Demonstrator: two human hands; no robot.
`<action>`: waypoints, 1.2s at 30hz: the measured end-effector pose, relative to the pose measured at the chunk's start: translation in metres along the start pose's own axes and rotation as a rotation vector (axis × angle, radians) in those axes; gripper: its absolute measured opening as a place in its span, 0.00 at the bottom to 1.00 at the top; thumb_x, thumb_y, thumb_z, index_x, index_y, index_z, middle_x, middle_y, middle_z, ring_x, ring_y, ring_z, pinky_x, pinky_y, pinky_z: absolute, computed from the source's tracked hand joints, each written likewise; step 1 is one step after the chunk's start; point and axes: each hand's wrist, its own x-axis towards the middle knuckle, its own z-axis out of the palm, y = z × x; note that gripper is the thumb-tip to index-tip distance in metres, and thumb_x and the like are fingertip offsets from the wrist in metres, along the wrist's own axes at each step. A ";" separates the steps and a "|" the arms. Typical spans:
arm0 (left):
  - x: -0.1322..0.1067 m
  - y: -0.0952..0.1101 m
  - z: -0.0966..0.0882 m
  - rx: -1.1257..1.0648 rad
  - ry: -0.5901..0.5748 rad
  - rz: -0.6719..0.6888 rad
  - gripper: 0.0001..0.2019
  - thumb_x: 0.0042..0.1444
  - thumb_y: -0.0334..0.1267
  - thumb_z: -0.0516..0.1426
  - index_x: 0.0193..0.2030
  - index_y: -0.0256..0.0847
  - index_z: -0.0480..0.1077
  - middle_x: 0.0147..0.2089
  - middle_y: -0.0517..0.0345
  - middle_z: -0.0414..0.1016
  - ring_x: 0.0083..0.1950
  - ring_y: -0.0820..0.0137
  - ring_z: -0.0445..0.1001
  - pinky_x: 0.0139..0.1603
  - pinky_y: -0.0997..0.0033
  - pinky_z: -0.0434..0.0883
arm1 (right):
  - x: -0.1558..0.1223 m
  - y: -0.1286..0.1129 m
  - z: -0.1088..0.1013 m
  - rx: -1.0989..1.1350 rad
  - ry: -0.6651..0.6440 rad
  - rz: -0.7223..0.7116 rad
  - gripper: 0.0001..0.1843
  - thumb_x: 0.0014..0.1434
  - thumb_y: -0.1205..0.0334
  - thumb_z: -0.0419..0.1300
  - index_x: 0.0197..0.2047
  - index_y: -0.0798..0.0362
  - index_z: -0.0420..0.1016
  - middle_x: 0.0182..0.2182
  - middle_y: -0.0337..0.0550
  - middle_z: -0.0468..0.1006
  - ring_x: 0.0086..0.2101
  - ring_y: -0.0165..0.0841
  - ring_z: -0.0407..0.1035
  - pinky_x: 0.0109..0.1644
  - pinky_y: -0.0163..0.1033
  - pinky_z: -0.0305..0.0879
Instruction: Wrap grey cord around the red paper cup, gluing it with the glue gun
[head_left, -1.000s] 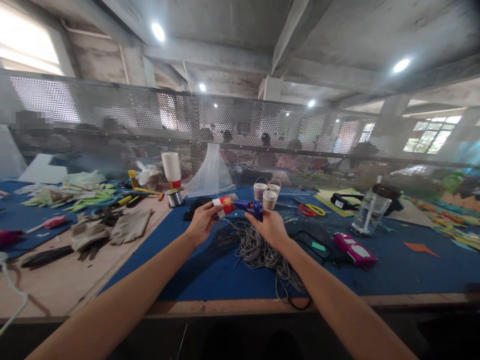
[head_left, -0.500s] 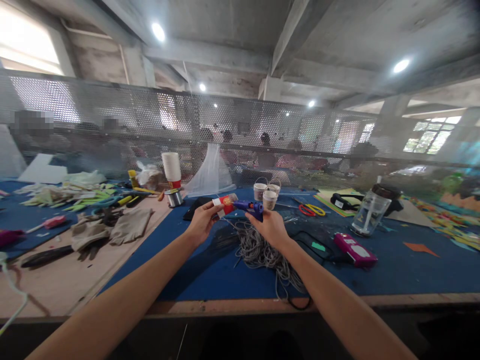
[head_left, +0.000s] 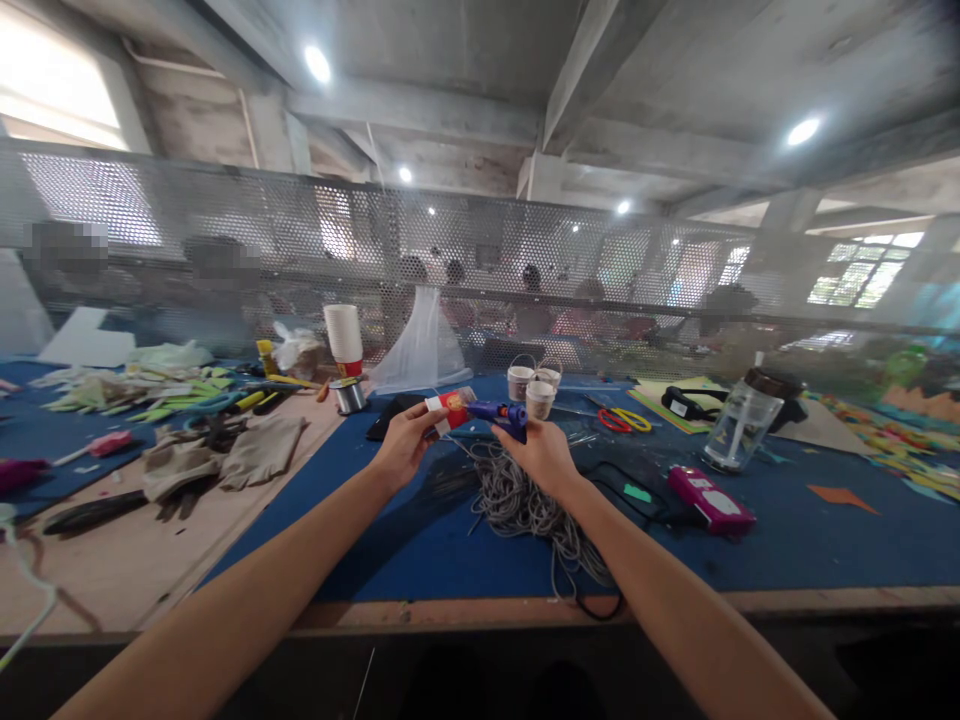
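Note:
My left hand (head_left: 402, 444) is closed around a small red-and-white paper cup (head_left: 453, 408), which lies on its side in the grip. In my right hand (head_left: 547, 456) is a blue hot glue gun (head_left: 498, 412), its nozzle pointing left at the end of the cup. Whether the nozzle touches the cup I cannot tell. Both hands are held above the blue table mat (head_left: 337, 540). Beneath my right hand lies a tangled heap of grey cord (head_left: 517, 495). Just beyond it stand several small white buckets with thin handles (head_left: 540, 400).
A stack of paper cups (head_left: 343, 335) and a wire spool (head_left: 349, 396) stand at back left. Work gloves (head_left: 262, 452) lie left. On the right are scissors (head_left: 626, 420), a magenta box (head_left: 711, 500) and a clear bottle (head_left: 739, 430). A perforated metal screen (head_left: 480, 240) runs behind.
Almost nothing has changed. Both hands, the cup and the glue gun keep the same places, and a blurred person behind the screen at left has shifted.

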 end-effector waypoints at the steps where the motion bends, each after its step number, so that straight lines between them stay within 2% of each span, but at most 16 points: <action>1: 0.000 0.000 0.000 0.000 0.003 -0.002 0.16 0.41 0.36 0.71 0.38 0.35 0.81 0.37 0.50 0.83 0.35 0.68 0.78 0.38 0.72 0.72 | 0.000 0.000 0.000 0.001 -0.002 -0.003 0.24 0.66 0.41 0.56 0.48 0.49 0.82 0.31 0.47 0.84 0.34 0.43 0.79 0.35 0.37 0.64; 36: 0.000 0.004 -0.001 0.000 0.016 0.014 0.17 0.39 0.35 0.71 0.38 0.34 0.80 0.36 0.51 0.83 0.35 0.68 0.78 0.37 0.72 0.72 | -0.001 0.000 -0.004 -0.053 -0.024 -0.030 0.23 0.66 0.41 0.55 0.47 0.50 0.81 0.32 0.47 0.84 0.34 0.42 0.79 0.35 0.37 0.62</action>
